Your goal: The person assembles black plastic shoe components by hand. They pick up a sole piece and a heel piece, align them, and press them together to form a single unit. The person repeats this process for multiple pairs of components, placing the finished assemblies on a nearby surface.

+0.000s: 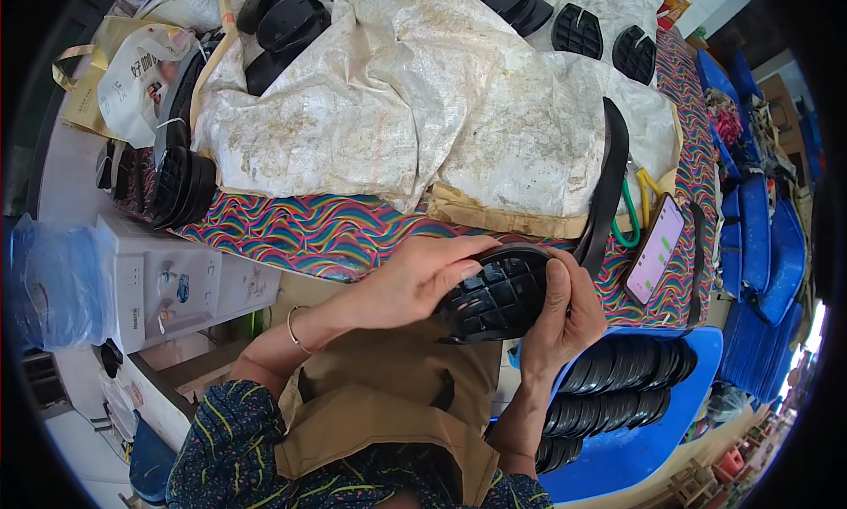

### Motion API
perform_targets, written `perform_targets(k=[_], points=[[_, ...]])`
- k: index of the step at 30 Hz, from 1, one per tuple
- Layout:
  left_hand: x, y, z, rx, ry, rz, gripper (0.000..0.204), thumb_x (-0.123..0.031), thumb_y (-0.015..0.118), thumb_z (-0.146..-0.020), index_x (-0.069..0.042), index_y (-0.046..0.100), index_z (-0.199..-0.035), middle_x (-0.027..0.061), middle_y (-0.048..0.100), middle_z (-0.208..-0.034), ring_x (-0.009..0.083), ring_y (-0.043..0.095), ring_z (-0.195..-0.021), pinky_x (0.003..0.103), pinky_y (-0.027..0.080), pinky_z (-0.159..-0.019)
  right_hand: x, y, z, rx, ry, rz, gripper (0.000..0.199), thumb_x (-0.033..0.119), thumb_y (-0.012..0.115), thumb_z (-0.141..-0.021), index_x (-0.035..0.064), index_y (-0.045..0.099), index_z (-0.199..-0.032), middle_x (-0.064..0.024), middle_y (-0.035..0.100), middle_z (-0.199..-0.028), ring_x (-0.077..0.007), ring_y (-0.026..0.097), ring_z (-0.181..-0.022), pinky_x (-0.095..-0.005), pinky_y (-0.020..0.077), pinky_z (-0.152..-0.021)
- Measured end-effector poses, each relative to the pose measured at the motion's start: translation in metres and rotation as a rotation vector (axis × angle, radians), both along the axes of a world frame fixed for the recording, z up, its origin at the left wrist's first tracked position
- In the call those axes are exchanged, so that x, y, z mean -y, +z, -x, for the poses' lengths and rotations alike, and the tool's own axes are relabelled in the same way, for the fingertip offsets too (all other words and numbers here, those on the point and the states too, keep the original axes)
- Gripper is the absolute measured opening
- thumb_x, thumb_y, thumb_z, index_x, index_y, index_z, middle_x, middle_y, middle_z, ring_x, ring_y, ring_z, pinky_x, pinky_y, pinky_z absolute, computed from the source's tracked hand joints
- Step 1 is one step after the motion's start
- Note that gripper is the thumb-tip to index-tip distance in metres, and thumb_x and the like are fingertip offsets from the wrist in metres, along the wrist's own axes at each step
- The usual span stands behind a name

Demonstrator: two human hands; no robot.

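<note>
A black moulded piece, rounded with a ribbed grid on its upward face like a shoe-sole part, is held up in front of me at the table's near edge. My left hand has its thumb on the grid and its fingers along the far rim. The piece's right side sits in my right hand, thumb pressed near the edge, fingers behind and partly hidden. Just beyond it, a long black strip lies on the white woven sack.
A phone and green-and-yellow handled tools lie on the patterned tablecloth. Below right, a blue bin holds stacked black pieces. More gridded pieces rest on the sack. A white water dispenser stands left.
</note>
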State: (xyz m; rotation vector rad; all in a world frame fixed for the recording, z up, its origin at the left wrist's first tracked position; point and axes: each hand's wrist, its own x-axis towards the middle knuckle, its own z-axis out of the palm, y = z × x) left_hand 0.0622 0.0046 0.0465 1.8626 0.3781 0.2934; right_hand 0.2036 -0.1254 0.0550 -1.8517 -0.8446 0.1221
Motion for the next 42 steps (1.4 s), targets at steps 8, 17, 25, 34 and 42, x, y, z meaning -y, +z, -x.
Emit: perform_targets(k=[8, 17, 25, 34, 42], points=[[0.017, 0.008, 0.01, -0.018, 0.079, 0.037, 0.043, 0.0, 0.048, -0.095, 0.001, 0.044, -0.137, 0.0229, 0.056, -0.128, 0.0359, 0.055, -0.12, 0.039, 0.046, -0.097, 0.004, -0.015, 0.012, 0.133, -0.084, -0.12, 0.029, 0.018, 0.052, -0.099, -0.006, 0.068, -0.1, -0.0097, 0.067, -0.084, -0.0141, 0.061, -0.076, -0.0268, 0.0483, -0.073], [0.005, 0.002, 0.014, 0.165, 0.06, -0.622, 0.062, 0.003, 0.058, -0.08, 0.004, 0.04, -0.14, 0.0252, 0.057, -0.12, 0.0383, 0.062, -0.101, 0.045, 0.051, -0.086, 0.032, -0.018, 0.03, 0.025, 0.067, 0.03, 0.035, 0.018, 0.051, -0.098, -0.0071, 0.061, -0.121, -0.0193, 0.066, -0.115, -0.0315, 0.057, -0.116, -0.0393, 0.0432, -0.099], [0.007, -0.008, 0.018, 0.178, 0.121, -0.83, 0.06, 0.003, 0.059, -0.078, 0.006, 0.044, -0.136, 0.0196, 0.06, -0.119, 0.0339, 0.061, -0.102, 0.041, 0.05, -0.087, 0.029, 0.018, 0.011, 0.413, 0.128, 0.276, 0.063, 0.014, 0.083, -0.069, 0.0078, 0.061, -0.128, -0.0191, 0.05, -0.138, -0.044, 0.047, -0.125, -0.0463, 0.0417, -0.099], [0.007, 0.003, 0.015, 0.132, 0.229, -0.285, 0.072, 0.011, 0.063, -0.075, 0.0, 0.034, -0.141, 0.0167, 0.059, -0.115, 0.0335, 0.056, -0.096, 0.042, 0.046, -0.089, -0.01, -0.012, -0.003, 0.435, 0.583, 0.027, 0.059, 0.015, 0.08, -0.07, 0.0033, 0.06, -0.124, -0.0115, 0.066, -0.101, -0.0285, 0.063, -0.088, -0.0381, 0.0491, -0.076], [0.008, -0.012, 0.012, 0.261, 0.287, -0.275, 0.069, 0.013, 0.069, -0.07, -0.001, 0.046, -0.133, 0.018, 0.054, -0.117, 0.0301, 0.059, -0.1, 0.036, 0.051, -0.08, -0.011, -0.015, -0.007, 0.363, 0.635, 0.067, 0.047, 0.012, 0.08, -0.069, 0.0064, 0.067, -0.114, -0.0085, 0.06, -0.097, -0.0264, 0.059, -0.086, -0.0382, 0.0492, -0.073]])
